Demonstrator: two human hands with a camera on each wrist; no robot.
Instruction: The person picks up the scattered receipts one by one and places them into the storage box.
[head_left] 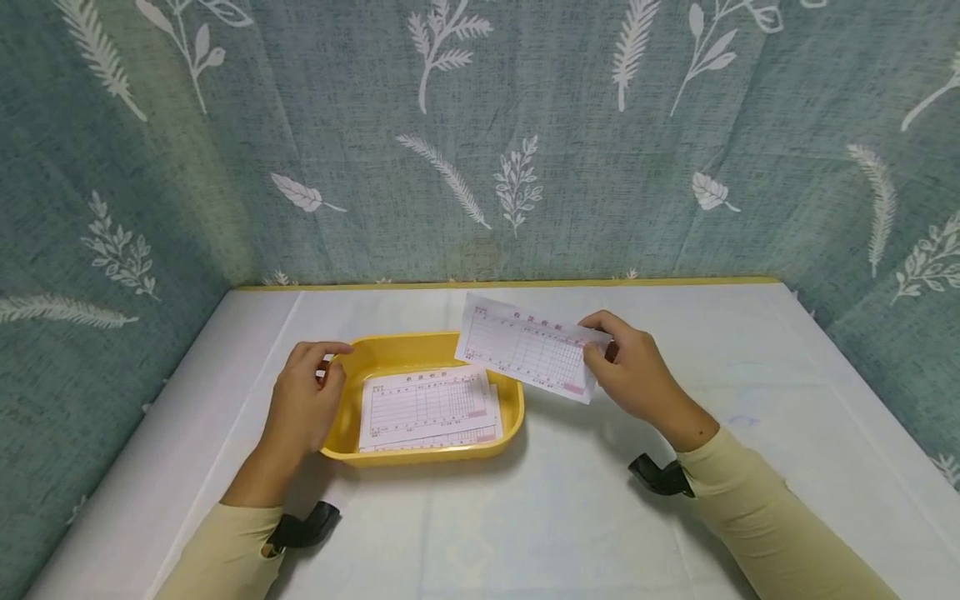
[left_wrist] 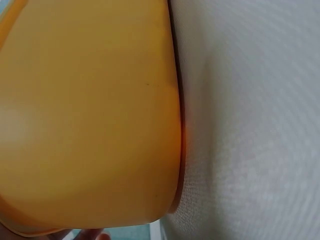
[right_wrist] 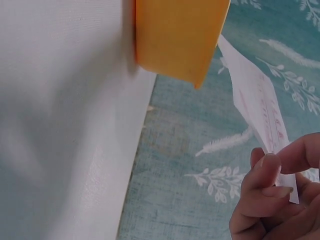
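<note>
A yellow plastic tray [head_left: 420, 457] stands on the table, left of the middle in the head view. My left hand [head_left: 300, 404] holds its left rim; in the left wrist view the tray wall [left_wrist: 95, 115] hides most of that hand. Inside lie overlapping printed receipt slips [head_left: 427, 404], white with purplish-red grids. My right hand [head_left: 633, 371] pinches another receipt slip [head_left: 532, 346] by its right end, thumb against fingers. That slip is raised and tilted, its left part over the tray's back right corner. The right wrist view shows the pinched slip [right_wrist: 257, 95] from the side.
A white cloth covers the table [head_left: 570, 517], with a yellow strip [head_left: 660, 282] along its back edge. Blue-green leaf-patterned fabric [head_left: 570, 142] rises behind and at both sides. Black bands [head_left: 303, 527] with cameras sit at both wrists.
</note>
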